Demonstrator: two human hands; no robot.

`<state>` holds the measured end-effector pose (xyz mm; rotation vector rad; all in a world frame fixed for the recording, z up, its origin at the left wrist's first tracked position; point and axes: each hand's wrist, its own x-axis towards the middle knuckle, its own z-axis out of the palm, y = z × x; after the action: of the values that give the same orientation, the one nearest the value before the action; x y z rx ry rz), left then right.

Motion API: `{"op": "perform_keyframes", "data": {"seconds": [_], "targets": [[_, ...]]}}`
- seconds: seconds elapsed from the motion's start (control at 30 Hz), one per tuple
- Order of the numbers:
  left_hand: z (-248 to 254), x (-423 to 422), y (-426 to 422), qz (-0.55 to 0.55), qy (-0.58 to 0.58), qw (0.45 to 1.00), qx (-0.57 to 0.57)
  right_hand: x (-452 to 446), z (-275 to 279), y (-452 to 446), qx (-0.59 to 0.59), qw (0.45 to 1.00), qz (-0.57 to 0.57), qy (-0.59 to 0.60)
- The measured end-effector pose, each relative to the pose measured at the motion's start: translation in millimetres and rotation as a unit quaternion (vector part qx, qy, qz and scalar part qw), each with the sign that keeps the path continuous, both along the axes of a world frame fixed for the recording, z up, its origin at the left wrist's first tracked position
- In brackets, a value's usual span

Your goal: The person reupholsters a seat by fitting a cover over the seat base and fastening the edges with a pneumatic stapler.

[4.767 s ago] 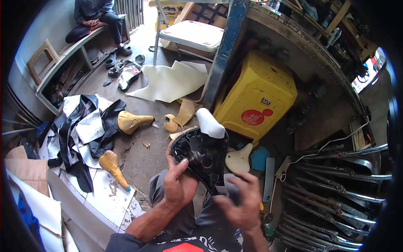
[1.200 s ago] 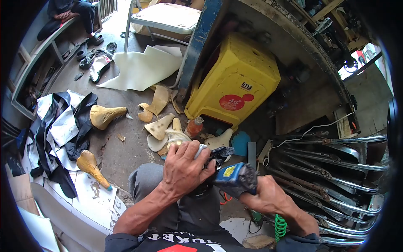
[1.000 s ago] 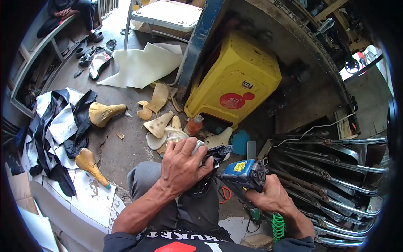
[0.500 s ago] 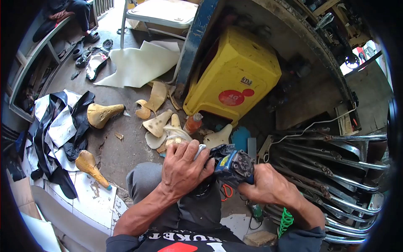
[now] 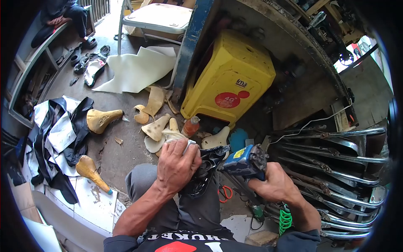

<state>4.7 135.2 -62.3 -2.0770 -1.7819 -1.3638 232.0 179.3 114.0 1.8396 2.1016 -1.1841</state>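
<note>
My left hand (image 5: 178, 166) is closed on a bicycle saddle (image 5: 202, 173) held over my lap, its black underside and dark cover edge showing. Some whitish material pokes out by the fingers. My right hand (image 5: 275, 182) grips a blue pneumatic staple gun (image 5: 244, 161) with a yellow label, to the right of the saddle and apart from it. Beyond my left hand lie pale saddle pads (image 5: 156, 127) and an orange-red bottle (image 5: 191, 127).
A yellow plastic stool (image 5: 231, 75) stands ahead. Stacked chrome chair frames (image 5: 336, 180) crowd the right, near a green coiled hose (image 5: 285, 219). Two tan saddle shapes (image 5: 100, 120) and black and white scraps (image 5: 61, 136) lie left. A person (image 5: 69, 19) sits at the back left.
My right hand has drawn the staple gun away from the saddle to the right, uncovering more of its black underside. My left hand keeps its hold and the view has shifted slightly.
</note>
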Motion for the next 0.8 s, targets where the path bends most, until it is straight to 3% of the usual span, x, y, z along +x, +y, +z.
{"op": "perform_keyframes", "data": {"seconds": [0.1, 0.3, 0.8], "targets": [[2, 2, -3, 0.0, -0.005, 1.0, 0.005, -11, 5, 4, -0.027, 0.996, 0.029, -0.078], [7, 4, -7, 0.002, 0.026, 0.999, 0.035, -18, -1, 11, -0.028, 0.991, 0.075, -0.108], [0, 3, -5, 0.02, -0.003, 1.0, 0.013, -17, -1, 14, -0.01, 0.992, 0.082, -0.092]]}}
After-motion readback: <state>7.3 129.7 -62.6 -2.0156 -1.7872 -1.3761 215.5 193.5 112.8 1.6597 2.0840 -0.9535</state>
